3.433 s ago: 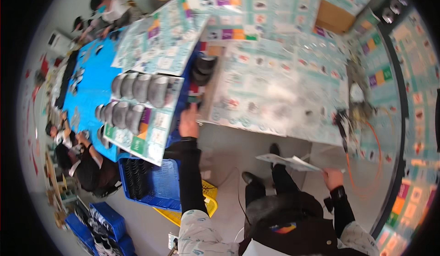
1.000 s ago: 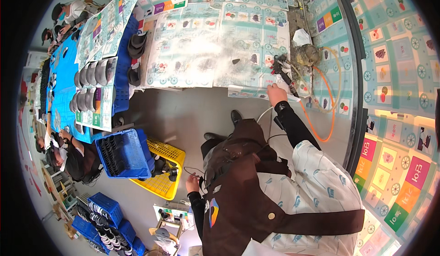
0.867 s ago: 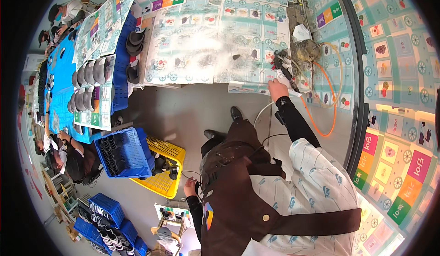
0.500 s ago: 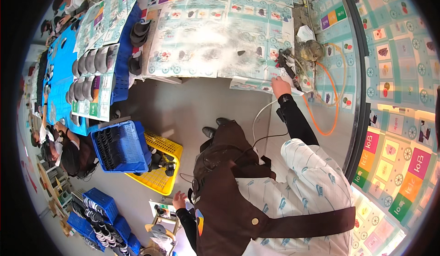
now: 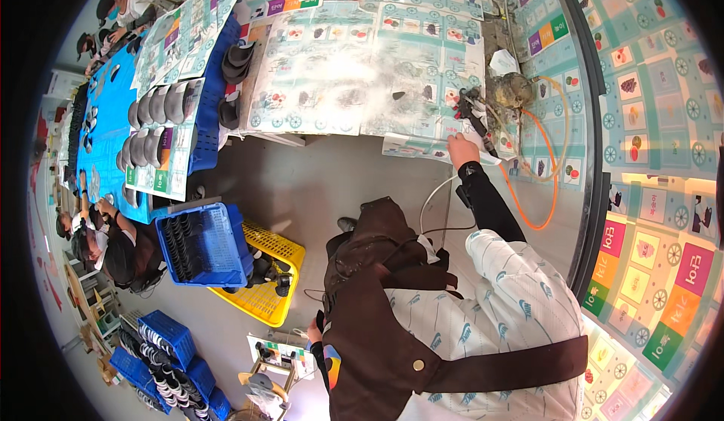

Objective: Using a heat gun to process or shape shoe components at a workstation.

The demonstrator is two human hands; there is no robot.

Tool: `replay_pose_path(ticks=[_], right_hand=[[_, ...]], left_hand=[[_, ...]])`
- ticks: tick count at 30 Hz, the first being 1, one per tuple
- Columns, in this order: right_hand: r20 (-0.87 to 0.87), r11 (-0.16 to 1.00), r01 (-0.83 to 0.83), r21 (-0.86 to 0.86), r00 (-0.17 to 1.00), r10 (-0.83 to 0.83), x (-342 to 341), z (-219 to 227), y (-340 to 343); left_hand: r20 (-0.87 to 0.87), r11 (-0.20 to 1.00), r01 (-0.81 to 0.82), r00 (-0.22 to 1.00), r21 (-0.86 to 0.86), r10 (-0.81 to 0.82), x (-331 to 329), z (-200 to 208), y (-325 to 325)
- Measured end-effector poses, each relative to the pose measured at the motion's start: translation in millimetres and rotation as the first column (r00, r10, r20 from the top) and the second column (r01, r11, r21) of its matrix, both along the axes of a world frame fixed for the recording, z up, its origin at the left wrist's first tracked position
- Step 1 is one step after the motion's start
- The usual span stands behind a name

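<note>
At the worktable's right front edge, my right hand (image 5: 462,150) lies on a patterned sheet (image 5: 422,148) that droops over the edge. Its fingers are curled, and whatever may be inside them is hidden. Right beside its fingertips is a dark hand tool (image 5: 475,118) with a long body, close to an orange hose (image 5: 549,202). My left hand (image 5: 314,332) hangs low at my side against the brown apron (image 5: 362,323). Only a small part of it shows and its fingers cannot be made out. A small stand with a white panel (image 5: 283,353) is near it.
White powder coats the sheet-covered worktable (image 5: 302,67). Left of me, a blue crate (image 5: 200,244) of dark curved pieces rests by a yellow basket (image 5: 264,308). More dark pieces (image 5: 158,104) lie in rows on a sheet. Co-workers (image 5: 113,240) sit along a blue table (image 5: 105,157).
My left hand has drawn in toward the apron, and its spread fingers no longer show. My right hand stays at the table edge. The view has shifted slightly; one shoe shows instead of two.
</note>
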State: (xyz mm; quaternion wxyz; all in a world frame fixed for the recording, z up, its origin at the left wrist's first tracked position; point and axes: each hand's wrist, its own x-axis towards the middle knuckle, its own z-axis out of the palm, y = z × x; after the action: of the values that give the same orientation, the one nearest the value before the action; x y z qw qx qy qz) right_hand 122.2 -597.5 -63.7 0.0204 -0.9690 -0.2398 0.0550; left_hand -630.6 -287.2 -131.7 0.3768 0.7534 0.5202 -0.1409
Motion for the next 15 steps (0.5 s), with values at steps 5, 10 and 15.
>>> replay_pose_path(ticks=[5,10,15], right_hand=[[0.012,0.999,-0.030,0.034,0.999,0.030,0,3,2],[-0.014,0.999,-0.033,-0.005,0.999,0.032,1,6,0],[-0.003,0.998,-0.048,0.027,0.999,0.049,2,6,0]], left_hand=[[0.101,0.978,-0.165,0.979,-0.130,0.179,8,-4,-3],[0.145,0.950,-0.234,0.953,-0.207,0.267,13,-8,-9],[0.177,0.921,-0.280,0.926,-0.270,0.334,15,-15,-14]])
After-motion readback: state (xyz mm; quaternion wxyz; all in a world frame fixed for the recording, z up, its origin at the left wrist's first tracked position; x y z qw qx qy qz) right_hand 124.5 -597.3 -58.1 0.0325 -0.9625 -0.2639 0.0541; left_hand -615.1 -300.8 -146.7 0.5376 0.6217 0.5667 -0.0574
